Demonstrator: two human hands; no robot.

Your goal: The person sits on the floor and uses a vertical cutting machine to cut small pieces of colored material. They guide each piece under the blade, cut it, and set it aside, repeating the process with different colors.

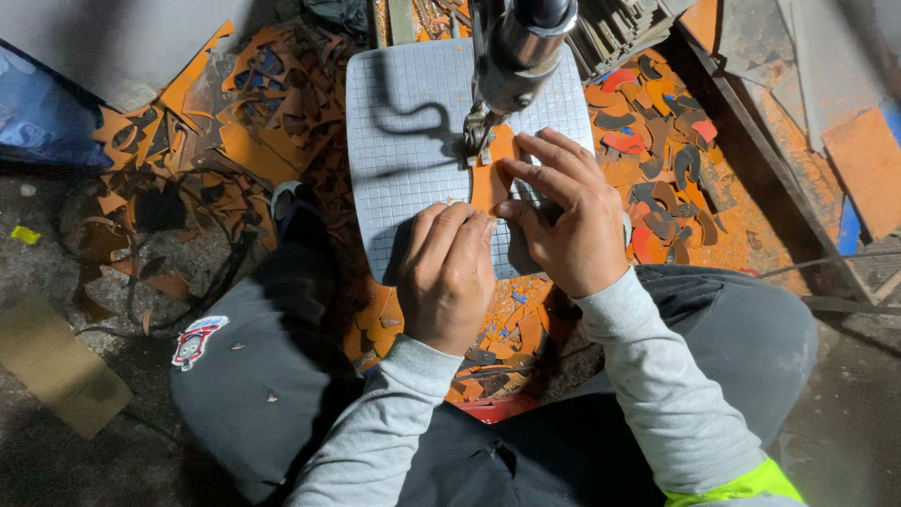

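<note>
On grid mat, under machine head: left hand, right hand fingers pressed flat on orange piece, not clamped.

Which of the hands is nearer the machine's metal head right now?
Right. The right hand has its fingertips on the orange piece just beside the machine's metal head; the left hand presses that piece's near end, farther back.
</note>
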